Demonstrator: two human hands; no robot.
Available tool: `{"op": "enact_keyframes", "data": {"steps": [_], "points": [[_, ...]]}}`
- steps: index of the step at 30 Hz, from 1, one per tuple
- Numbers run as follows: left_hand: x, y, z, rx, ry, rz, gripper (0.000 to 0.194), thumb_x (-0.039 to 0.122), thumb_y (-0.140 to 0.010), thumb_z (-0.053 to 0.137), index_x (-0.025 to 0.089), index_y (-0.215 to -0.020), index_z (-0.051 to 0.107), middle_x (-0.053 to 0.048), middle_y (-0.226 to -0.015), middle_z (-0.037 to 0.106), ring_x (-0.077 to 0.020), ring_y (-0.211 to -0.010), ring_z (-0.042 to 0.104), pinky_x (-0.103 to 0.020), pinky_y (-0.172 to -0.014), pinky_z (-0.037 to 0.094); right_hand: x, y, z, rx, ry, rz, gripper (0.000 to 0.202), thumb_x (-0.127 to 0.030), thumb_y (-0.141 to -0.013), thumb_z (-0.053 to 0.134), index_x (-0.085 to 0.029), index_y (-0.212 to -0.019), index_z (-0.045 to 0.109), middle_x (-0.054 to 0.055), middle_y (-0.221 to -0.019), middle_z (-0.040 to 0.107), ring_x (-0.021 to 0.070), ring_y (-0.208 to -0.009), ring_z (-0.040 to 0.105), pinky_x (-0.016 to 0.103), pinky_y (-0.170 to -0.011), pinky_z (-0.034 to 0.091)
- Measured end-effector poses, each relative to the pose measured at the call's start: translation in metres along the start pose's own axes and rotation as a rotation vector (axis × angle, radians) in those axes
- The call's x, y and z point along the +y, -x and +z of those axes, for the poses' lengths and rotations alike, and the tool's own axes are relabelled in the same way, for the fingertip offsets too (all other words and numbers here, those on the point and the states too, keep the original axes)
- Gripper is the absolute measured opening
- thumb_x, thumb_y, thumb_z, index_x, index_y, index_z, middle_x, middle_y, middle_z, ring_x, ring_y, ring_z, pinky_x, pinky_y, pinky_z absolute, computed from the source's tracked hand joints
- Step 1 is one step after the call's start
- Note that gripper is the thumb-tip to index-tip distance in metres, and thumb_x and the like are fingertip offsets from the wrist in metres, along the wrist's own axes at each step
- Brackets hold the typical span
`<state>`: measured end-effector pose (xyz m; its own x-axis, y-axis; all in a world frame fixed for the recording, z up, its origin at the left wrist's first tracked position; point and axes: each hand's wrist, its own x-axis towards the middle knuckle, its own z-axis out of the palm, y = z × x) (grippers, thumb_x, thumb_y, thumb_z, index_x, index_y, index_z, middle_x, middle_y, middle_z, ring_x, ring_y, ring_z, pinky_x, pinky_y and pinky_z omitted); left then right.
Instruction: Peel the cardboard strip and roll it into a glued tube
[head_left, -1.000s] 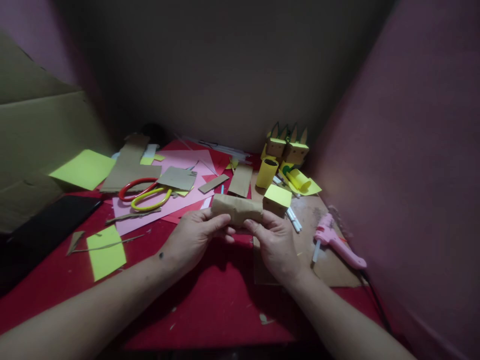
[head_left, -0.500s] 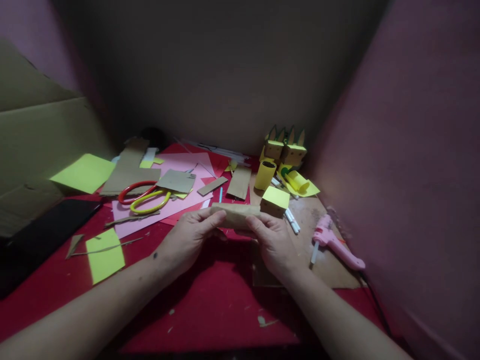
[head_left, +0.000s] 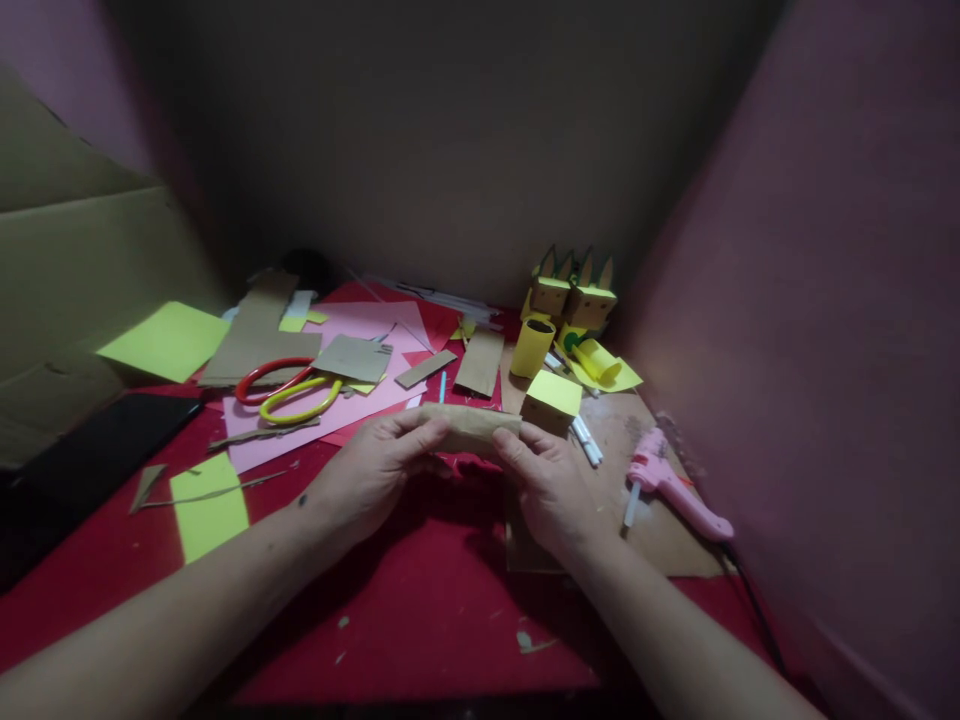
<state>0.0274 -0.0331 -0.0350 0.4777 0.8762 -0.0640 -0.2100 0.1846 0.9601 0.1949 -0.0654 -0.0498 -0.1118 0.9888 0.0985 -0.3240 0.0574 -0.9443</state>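
Between my two hands a strip of brown cardboard (head_left: 478, 425) is stretched sideways, slightly bowed, above the red table. My left hand (head_left: 394, 455) pinches its left end, thumb on the near face. At its right end my right hand (head_left: 538, 470) grips it the same way; the fingers behind the strip are mostly hidden. Just beyond my right hand sits a small cardboard box with a yellow top (head_left: 553, 395), and behind that stands a yellow paper tube (head_left: 533, 347). Scissors with red and yellow handles (head_left: 300, 400) lie beyond my left hand, their blades covered by a cardboard piece (head_left: 352, 357).
A pink glue gun (head_left: 671, 480) rests on a cardboard sheet (head_left: 611, 510) at right, its cord trailing down. Spiky-topped yellow cardboard figures (head_left: 574, 290) stand at the back. Pink paper (head_left: 262, 445), yellow sheets (head_left: 210, 508) and a large cardboard box (head_left: 82, 280) occupy the left.
Both hands keep their hold on the cardboard strip. It looks slightly more bowed, and my right fingers have shifted a little; the view has moved very slightly.
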Motion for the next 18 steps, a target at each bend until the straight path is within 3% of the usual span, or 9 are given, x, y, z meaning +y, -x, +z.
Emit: {"op": "enact_keyframes", "data": {"steps": [7, 14, 18], "points": [[-0.009, -0.002, -0.001, 0.121, 0.002, -0.012, 0.020, 0.031, -0.081, 0.066, 0.016, -0.094, 0.071, -0.006, -0.086, 0.072, -0.0164, -0.071, 0.062, -0.027, -0.068, 0.047, 0.008, -0.003, -0.003, -0.004, -0.022, -0.033, 0.024, -0.027, -0.085, 0.064, -0.024, -0.107, 0.073, 0.003, -0.098, 0.075, 0.0203, -0.092, 0.067, 0.037, -0.092, 0.047], [0.001, 0.002, -0.002, 0.062, -0.082, 0.026, 0.022, 0.029, -0.085, 0.062, 0.018, -0.101, 0.071, -0.009, -0.101, 0.073, -0.0219, -0.089, 0.065, -0.034, -0.082, 0.049, -0.001, 0.000, -0.006, 0.018, 0.050, 0.087, 0.029, -0.037, -0.081, 0.069, -0.023, -0.106, 0.073, 0.004, -0.099, 0.075, 0.0188, -0.089, 0.067, 0.037, -0.091, 0.048], [0.006, 0.006, -0.001, 0.094, -0.230, 0.091, 0.021, 0.029, -0.085, 0.063, 0.020, -0.102, 0.072, -0.006, -0.093, 0.073, -0.0178, -0.079, 0.064, -0.030, -0.076, 0.049, -0.007, 0.002, -0.004, 0.021, -0.005, 0.102, 0.029, -0.042, -0.080, 0.069, -0.022, -0.100, 0.075, 0.005, -0.094, 0.075, 0.0190, -0.085, 0.068, 0.038, -0.088, 0.050]]}}
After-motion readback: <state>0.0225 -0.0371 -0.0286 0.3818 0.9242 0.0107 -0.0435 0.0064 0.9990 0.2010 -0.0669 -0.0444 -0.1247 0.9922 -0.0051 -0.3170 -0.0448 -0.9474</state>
